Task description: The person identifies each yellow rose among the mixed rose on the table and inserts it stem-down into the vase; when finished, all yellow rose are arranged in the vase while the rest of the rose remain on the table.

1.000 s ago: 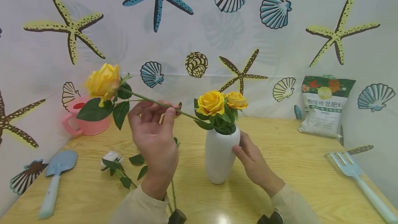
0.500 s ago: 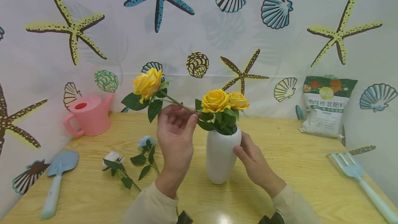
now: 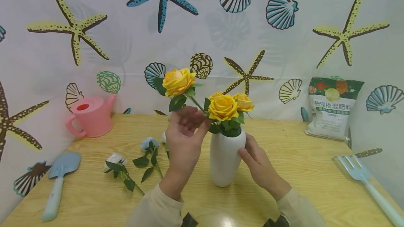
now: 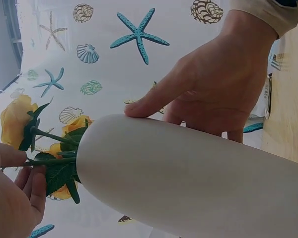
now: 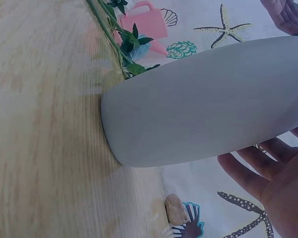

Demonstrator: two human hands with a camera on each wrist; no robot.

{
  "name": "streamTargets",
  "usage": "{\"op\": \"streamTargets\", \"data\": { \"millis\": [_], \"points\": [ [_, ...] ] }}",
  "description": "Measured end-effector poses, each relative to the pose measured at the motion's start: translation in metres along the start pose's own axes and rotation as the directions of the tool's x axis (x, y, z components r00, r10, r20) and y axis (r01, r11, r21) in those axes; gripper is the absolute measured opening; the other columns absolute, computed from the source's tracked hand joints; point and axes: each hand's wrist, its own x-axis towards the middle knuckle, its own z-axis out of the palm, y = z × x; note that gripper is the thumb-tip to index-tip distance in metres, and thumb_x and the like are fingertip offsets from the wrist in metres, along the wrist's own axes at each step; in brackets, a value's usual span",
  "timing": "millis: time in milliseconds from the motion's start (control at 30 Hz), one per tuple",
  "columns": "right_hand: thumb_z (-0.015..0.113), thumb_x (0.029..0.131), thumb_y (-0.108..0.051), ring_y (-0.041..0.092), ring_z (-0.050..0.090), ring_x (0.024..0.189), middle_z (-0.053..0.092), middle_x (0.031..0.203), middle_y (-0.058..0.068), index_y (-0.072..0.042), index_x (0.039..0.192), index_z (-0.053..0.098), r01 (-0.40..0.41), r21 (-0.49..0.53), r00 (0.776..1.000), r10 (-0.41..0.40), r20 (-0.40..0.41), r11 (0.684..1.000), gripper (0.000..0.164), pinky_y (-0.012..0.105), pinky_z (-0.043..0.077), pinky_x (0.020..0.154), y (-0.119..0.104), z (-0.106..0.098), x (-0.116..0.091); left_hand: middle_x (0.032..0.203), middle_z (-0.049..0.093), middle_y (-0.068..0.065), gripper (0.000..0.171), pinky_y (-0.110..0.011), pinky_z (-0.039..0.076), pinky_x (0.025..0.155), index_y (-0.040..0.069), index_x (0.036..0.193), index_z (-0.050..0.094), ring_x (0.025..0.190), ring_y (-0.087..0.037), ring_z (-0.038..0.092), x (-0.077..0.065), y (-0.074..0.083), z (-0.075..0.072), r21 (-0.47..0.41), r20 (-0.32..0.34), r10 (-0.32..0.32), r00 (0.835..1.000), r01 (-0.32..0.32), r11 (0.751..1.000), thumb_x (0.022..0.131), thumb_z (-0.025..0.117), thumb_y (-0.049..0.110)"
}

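Note:
A white vase (image 3: 225, 160) stands on the wooden table, and several yellow roses (image 3: 223, 107) rise from its mouth. My right hand (image 3: 262, 167) holds the vase by its right side, thumb in front and fingers behind. Left of the mouth, my left hand (image 3: 186, 143) pinches the green stem of another yellow rose (image 3: 178, 81) between thumb and fingers. That stem slants down to the right toward the vase mouth; its lower end is hidden among the leaves. In the left wrist view the vase (image 4: 188, 173) fills the middle, with the left fingers (image 4: 37, 191) at the stem.
A white rose (image 3: 115, 160) and a blue rose (image 3: 149, 144) lie on the table to the left, near a blue trowel (image 3: 60, 181). Behind stands a pink watering can (image 3: 94, 116). On the right are a fertilizer bag (image 3: 331, 111) and a blue hand fork (image 3: 363, 178).
My left hand has moved right toward the vase, bringing the yellow rose along and tilting it more upright. The vase and my right hand have stayed in place.

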Motion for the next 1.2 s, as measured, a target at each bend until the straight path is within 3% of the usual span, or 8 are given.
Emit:
{"op": "streamTargets", "data": {
  "millis": [133, 333, 467, 600, 767, 967, 1200],
  "points": [
    [0.039, 0.110, -0.021, 0.046, 0.046, 0.139, 0.044, 0.153, 0.024, 0.000, 0.153, 0.030, 0.005, 0.009, 1.000, -0.005, 0.007, 1.000, 0.048, 0.064, 0.042, 0.107, 0.000, 0.000, 0.001, 0.102, 0.068, 0.000, 0.038, -0.028, 0.058, 0.092, 0.001, 0.113, 0.054, 0.099, -0.016, 0.071, 0.005, 0.005, -0.002, -0.093, -0.027, -0.037, 0.999, 0.034, 0.995, 0.083, 0.070, -0.016],
    [0.038, 0.110, -0.020, 0.046, 0.046, 0.139, 0.044, 0.153, 0.024, 0.000, 0.153, 0.030, 0.014, 0.024, 1.000, -0.014, 0.011, 1.000, 0.048, 0.064, 0.042, 0.107, 0.001, 0.000, 0.001, 0.094, 0.072, 0.002, 0.036, -0.030, 0.060, 0.089, 0.004, 0.111, 0.060, 0.090, -0.014, 0.073, 0.009, 0.008, 0.001, -0.236, -0.104, -0.186, 0.977, 0.157, 0.959, 0.083, 0.070, -0.017],
    [0.038, 0.110, -0.019, 0.046, 0.046, 0.139, 0.044, 0.153, 0.024, 0.000, 0.152, 0.030, 0.021, 0.025, 1.000, -0.021, 0.013, 0.999, 0.047, 0.064, 0.042, 0.107, 0.002, 0.000, 0.000, 0.088, 0.073, 0.005, 0.037, -0.027, 0.060, 0.087, 0.007, 0.109, 0.061, 0.084, -0.011, 0.071, 0.010, 0.004, 0.003, -0.257, -0.097, -0.194, 0.976, 0.164, 0.952, 0.083, 0.069, -0.019],
    [0.038, 0.110, -0.019, 0.046, 0.046, 0.139, 0.044, 0.153, 0.024, -0.001, 0.152, 0.030, 0.020, 0.010, 1.000, -0.020, 0.009, 1.000, 0.047, 0.064, 0.042, 0.107, 0.002, -0.001, -0.001, 0.085, 0.073, 0.007, 0.036, -0.023, 0.060, 0.081, 0.004, 0.110, 0.061, 0.080, -0.009, 0.069, 0.011, 0.000, 0.007, -0.206, -0.085, -0.210, 0.974, 0.189, 0.960, 0.083, 0.069, -0.018],
    [0.038, 0.110, -0.021, 0.046, 0.047, 0.138, 0.045, 0.152, 0.024, 0.000, 0.152, 0.031, 0.017, 0.000, 1.000, -0.017, 0.004, 1.000, 0.047, 0.064, 0.042, 0.107, 0.002, 0.000, 0.000, 0.087, 0.070, 0.007, 0.037, -0.021, 0.057, 0.077, 0.000, 0.116, 0.063, 0.080, -0.010, 0.064, 0.011, -0.006, 0.009, -0.041, -0.071, -0.285, 0.956, 0.283, 0.958, 0.083, 0.072, -0.013],
    [0.039, 0.110, -0.020, 0.046, 0.047, 0.138, 0.044, 0.152, 0.024, -0.001, 0.152, 0.031, 0.009, 0.003, 1.000, -0.009, 0.009, 1.000, 0.047, 0.064, 0.042, 0.107, 0.000, 0.001, 0.000, 0.086, 0.068, -0.003, 0.036, -0.024, 0.054, 0.075, 0.000, 0.117, 0.068, 0.075, -0.016, 0.059, 0.011, -0.015, 0.006, 0.160, -0.032, -0.362, 0.932, 0.362, 0.918, 0.083, 0.077, -0.004],
    [0.039, 0.110, -0.021, 0.046, 0.046, 0.139, 0.043, 0.154, 0.024, -0.002, 0.153, 0.030, 0.002, -0.002, 1.000, -0.002, 0.014, 1.000, 0.047, 0.064, 0.042, 0.107, 0.000, 0.001, 0.001, 0.093, 0.072, -0.007, 0.039, -0.026, 0.054, 0.079, 0.003, 0.120, 0.067, 0.080, -0.017, 0.059, 0.012, -0.019, 0.002, 0.175, -0.002, -0.375, 0.927, 0.369, 0.913, 0.083, 0.078, -0.002]
  ]
}}
